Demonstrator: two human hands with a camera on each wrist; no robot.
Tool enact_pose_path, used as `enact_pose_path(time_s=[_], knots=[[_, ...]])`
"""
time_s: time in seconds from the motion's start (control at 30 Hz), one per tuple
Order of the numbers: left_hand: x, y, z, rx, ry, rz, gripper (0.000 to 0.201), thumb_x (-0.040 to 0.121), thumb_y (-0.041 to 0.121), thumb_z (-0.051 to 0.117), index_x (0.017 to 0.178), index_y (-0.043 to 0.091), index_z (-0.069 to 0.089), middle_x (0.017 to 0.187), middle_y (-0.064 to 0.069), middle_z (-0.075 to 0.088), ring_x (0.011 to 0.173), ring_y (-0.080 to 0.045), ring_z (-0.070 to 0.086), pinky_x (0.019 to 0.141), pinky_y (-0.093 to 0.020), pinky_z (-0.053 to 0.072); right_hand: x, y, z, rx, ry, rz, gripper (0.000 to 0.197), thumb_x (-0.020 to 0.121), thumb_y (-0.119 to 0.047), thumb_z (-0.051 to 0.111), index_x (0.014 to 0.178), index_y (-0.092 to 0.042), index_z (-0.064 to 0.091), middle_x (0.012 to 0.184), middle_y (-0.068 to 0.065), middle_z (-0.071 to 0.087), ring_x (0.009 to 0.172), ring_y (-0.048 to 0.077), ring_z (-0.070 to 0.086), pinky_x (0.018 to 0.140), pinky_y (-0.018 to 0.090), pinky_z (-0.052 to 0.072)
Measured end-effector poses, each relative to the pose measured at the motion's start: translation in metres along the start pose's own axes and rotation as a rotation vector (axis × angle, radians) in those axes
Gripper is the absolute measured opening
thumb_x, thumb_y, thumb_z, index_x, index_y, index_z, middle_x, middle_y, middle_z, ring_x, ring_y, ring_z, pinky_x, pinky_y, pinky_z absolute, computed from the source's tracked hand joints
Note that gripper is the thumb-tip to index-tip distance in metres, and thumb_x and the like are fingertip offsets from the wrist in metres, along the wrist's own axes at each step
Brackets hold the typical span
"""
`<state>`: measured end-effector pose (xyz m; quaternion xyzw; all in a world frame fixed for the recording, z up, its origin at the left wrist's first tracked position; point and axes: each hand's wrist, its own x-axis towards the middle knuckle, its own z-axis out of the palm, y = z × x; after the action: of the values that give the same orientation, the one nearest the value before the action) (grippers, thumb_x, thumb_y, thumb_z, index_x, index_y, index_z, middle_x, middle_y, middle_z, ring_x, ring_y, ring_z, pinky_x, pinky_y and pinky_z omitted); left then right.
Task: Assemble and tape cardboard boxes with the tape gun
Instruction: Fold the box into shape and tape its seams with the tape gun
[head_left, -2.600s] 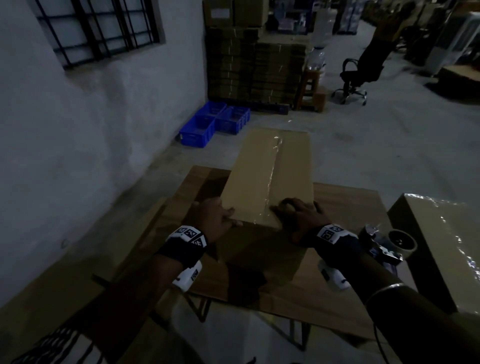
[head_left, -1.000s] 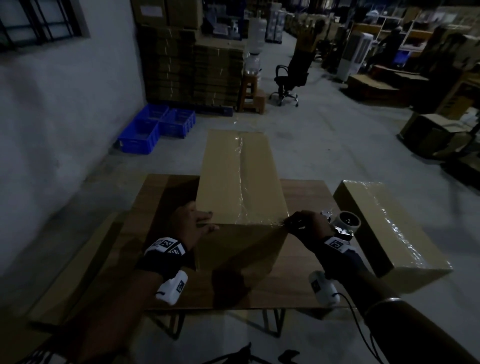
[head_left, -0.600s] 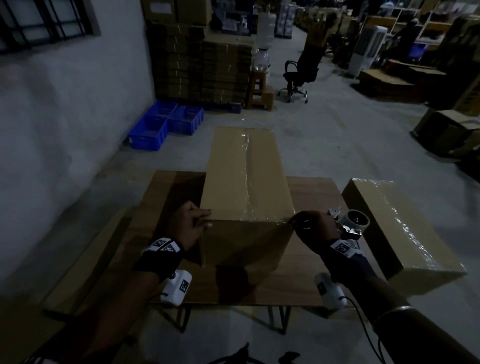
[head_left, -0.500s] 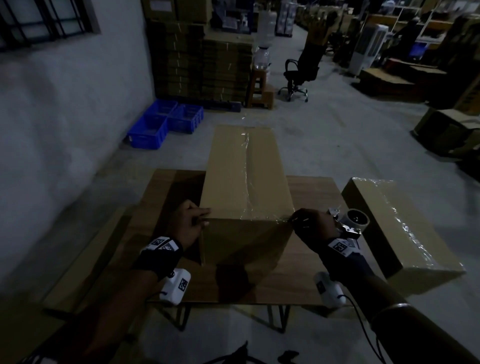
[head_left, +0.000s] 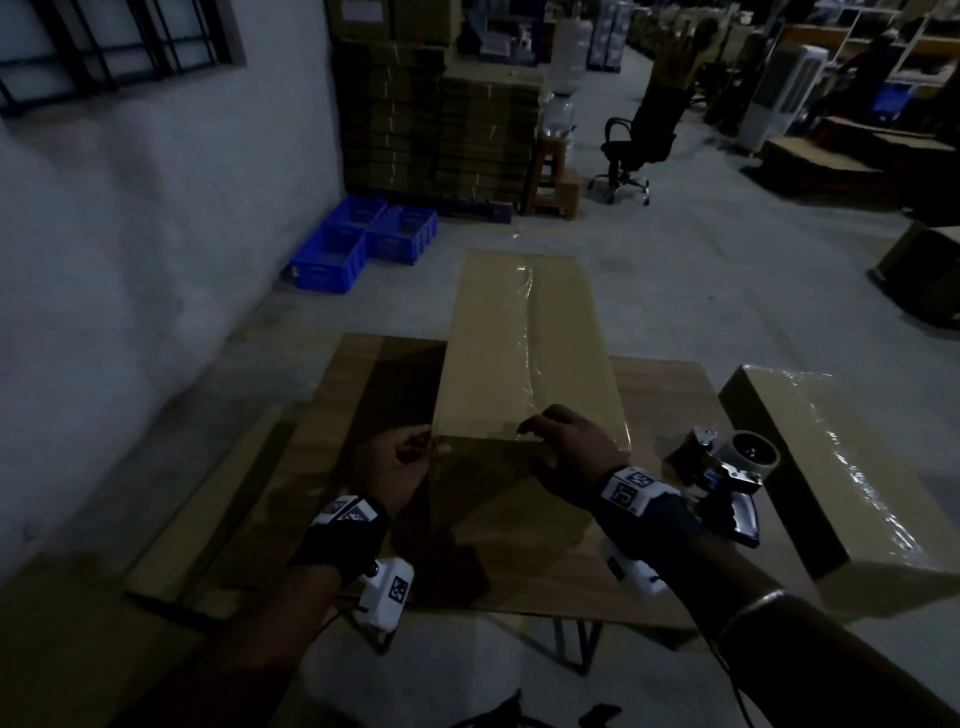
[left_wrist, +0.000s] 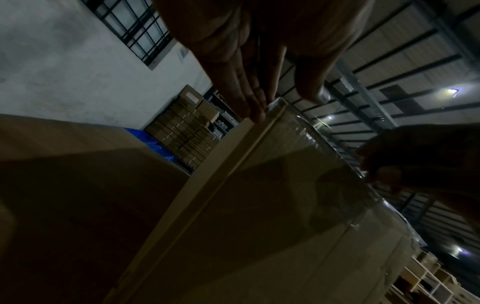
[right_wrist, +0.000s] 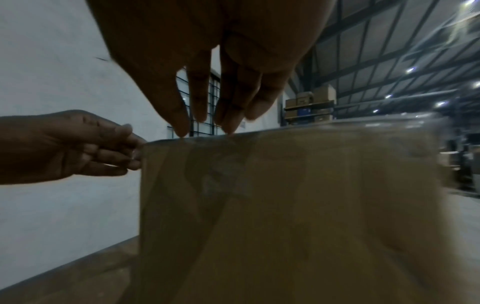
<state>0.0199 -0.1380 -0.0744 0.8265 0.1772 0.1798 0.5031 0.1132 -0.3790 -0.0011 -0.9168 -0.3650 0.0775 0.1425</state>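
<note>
Long taped cardboard box (head_left: 524, 353) lying on wooden tabletop (head_left: 363, 384), left hand (head_left: 397, 467) fingers straight against its near left corner, right hand (head_left: 569, 449) fingertips (right_wrist: 228, 128) pressing top near edge, grasping nothing, tape gun (head_left: 724, 475) just right, second taped box (head_left: 852, 467) beyond.

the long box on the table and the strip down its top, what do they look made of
Long box: looks like plain brown cardboard, matte, with a flat dull face and a folded edge. Strip: probably clear plastic packing tape, glossy; it glints and wrinkles, with the brown showing through.

Long taped box (head_left: 524, 353) on table, tape gun (head_left: 727, 467) beside
</note>
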Motion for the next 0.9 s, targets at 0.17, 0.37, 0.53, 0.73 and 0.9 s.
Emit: enact_pose_path(time_s=[0.17,0.37,0.53,0.73,0.9], knots=[[0.001,-0.007,-0.012,0.032,-0.032,0.072,0.023,0.089,0.014,0.068,0.111,0.016,0.072,0.109,-0.001,0.072,0.102,-0.013,0.066,0.089,-0.029,0.053,0.022,-0.022,0.004,-0.005,-0.037,-0.040,0.031,0.095,-0.022,0.064,0.125,-0.022,0.071,0.122,0.005,0.059,0.107,0.025,0.060,0.094,0.034,0.050],[0.009,-0.003,-0.009,0.006,-0.024,0.060,0.020,0.079,0.015,0.078,0.100,0.013,0.076,0.095,0.001,0.074,0.085,-0.006,0.066,0.073,-0.009,0.050,0.027,-0.021,0.009,0.084,0.054,0.053,0.025,0.092,-0.015,0.065,0.114,-0.021,0.077,0.115,0.005,0.065,0.101,0.024,0.063,0.085,0.026,0.046],[0.017,-0.003,-0.002,0.068,-0.057,0.082,0.022,0.076,0.018,0.081,0.084,0.025,0.062,0.082,0.009,0.065,0.078,-0.005,0.062,0.068,-0.027,0.056,0.029,-0.018,0.018,0.147,0.118,0.084,0.018,0.090,-0.014,0.069,0.104,-0.021,0.078,0.105,0.002,0.064,0.091,0.023,0.064,0.076,0.023,0.043],[0.021,-0.003,-0.010,0.234,-0.109,0.229,0.016,0.081,0.026,0.076,0.083,0.011,0.071,0.080,0.005,0.065,0.071,-0.004,0.056,0.062,-0.014,0.042,0.032,-0.020,0.023,0.137,0.153,0.109,0.013,0.089,-0.017,0.071,0.099,-0.021,0.078,0.099,-0.001,0.061,0.081,0.016,0.056,0.073,0.022,0.040],[0.028,-0.004,-0.013,0.420,-0.183,0.334,0.027,0.088,0.038,0.067,0.079,0.014,0.073,0.076,-0.002,0.069,0.066,-0.013,0.061,0.061,-0.023,0.047,0.036,-0.025,0.017,0.102,0.150,0.138,0.010,0.084,-0.019,0.075,0.093,-0.022,0.078,0.090,-0.006,0.057,0.077,0.014,0.054,0.070,0.021,0.037]])
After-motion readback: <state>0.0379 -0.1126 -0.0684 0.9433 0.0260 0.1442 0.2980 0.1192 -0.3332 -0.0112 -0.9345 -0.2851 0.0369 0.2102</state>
